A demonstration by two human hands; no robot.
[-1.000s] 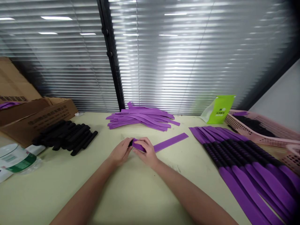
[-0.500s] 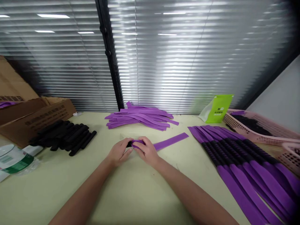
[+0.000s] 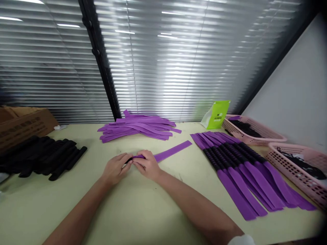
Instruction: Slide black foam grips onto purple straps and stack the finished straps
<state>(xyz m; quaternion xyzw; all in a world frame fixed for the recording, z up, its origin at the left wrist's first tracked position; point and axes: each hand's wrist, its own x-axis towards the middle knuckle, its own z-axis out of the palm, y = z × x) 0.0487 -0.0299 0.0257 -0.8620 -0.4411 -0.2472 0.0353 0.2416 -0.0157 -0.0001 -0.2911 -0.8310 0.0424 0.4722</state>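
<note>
Far left: cardboard box [image 3: 30,127], black tubes [image 3: 57,156] heaped before it. Left hand [image 3: 116,167] in close, fingers pinching black piece [image 3: 129,160], mostly hidden. Behind, loose purple strips [image 3: 143,128] piled below blinds [image 3: 163,68]. Right hand [image 3: 149,166] here, fingertips close up to left's, gripping purple strip [image 3: 175,150] by near end; free end runs out rightward across table [image 3: 153,211]. Then green pouch [image 3: 220,114] standing upright, row of black-sleeved purple bands [image 3: 237,160] in front, pink baskets [image 3: 288,170] far right.
</note>
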